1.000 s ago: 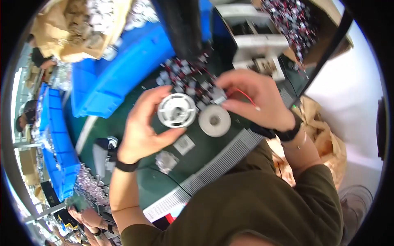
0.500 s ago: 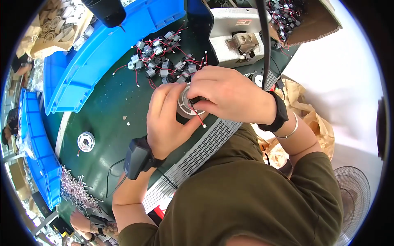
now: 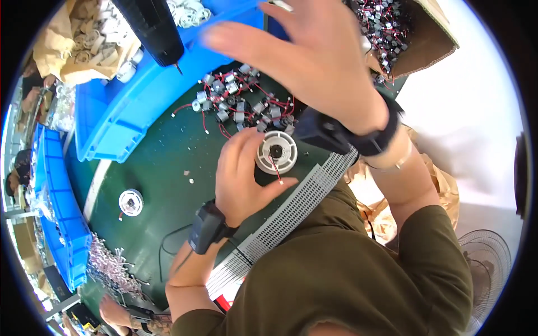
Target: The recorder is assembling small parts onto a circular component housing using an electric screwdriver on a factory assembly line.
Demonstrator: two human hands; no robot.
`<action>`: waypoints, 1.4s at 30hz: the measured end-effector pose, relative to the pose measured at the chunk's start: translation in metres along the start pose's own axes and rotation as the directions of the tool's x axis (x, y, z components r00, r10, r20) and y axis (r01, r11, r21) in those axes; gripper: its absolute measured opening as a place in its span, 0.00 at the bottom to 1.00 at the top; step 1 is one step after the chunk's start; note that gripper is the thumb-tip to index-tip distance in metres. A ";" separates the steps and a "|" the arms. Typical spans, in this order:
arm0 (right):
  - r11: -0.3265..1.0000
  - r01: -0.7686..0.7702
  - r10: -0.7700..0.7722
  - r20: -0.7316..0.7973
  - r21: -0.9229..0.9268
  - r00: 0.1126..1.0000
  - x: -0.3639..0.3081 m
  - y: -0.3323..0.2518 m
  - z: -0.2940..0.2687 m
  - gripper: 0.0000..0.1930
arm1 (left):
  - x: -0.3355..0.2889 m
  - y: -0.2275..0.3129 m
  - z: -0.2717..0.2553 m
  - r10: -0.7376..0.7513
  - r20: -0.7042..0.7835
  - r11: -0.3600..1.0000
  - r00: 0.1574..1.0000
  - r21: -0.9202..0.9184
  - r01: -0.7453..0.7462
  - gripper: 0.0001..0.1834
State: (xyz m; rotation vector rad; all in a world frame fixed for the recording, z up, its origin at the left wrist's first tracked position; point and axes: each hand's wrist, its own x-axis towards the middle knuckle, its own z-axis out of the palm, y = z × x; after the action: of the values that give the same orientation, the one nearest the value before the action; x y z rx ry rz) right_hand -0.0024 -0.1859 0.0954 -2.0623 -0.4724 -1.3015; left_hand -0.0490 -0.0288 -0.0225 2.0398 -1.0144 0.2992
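Note:
My left hand (image 3: 241, 176) curls round the left edge of a round white plastic housing (image 3: 292, 159) on the green table, its thumb along the near side. In the housing's centre sits a dark small motor (image 3: 275, 151), with a red and black wire lead hanging over the rim toward my thumb. Raised above the far side of the table is my right hand (image 3: 319, 61), blurred, with fingers apart and nothing in it. A black electric screwdriver (image 3: 151, 31) hangs point down at the far left of that hand.
Beyond the housing lies a pile of small wired motors (image 3: 241, 103). Blue bins (image 3: 120, 120) stand behind and at the left. Another round housing (image 3: 131, 202) rests at left, near a heap of wire leads (image 3: 115, 263). A cardboard box (image 3: 426, 47) holds more motors. A co-worker's hand (image 3: 114, 311) shows lower left.
My right hand has left the motor in the housing and swung up and away, opening. My left hand stays at the housing. The screwdriver now shows lower in the picture.

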 end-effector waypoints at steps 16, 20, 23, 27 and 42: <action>0.563 -0.294 0.274 0.161 0.772 0.948 0.012 0.021 -0.089 0.21 | 0.000 -0.002 0.002 0.200 0.058 0.977 0.978 0.065 -0.204 0.19; 0.563 -0.125 0.200 0.012 0.817 0.980 -0.011 0.055 -0.094 0.20 | 0.002 -0.003 0.004 0.207 0.079 0.975 0.975 0.067 -0.213 0.19; 0.673 -0.418 0.495 0.047 0.610 0.867 -0.021 0.048 -0.104 0.19 | -0.002 -0.006 0.006 0.211 0.067 0.974 0.975 0.069 -0.216 0.21; 0.670 -0.434 0.510 0.051 0.602 0.859 -0.027 0.053 -0.106 0.20 | -0.004 -0.007 0.007 0.241 0.060 0.967 0.969 0.072 -0.245 0.23; 0.674 -0.448 0.536 0.028 0.588 0.844 -0.033 0.037 -0.105 0.23 | -0.004 -0.010 0.007 0.272 0.041 0.958 0.961 0.080 -0.275 0.23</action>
State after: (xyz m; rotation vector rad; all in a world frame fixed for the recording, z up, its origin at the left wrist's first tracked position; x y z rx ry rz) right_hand -0.0640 -0.2836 0.0848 -1.4194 -0.1739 -0.8287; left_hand -0.0448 -0.0284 -0.0348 1.9820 -1.3255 0.4648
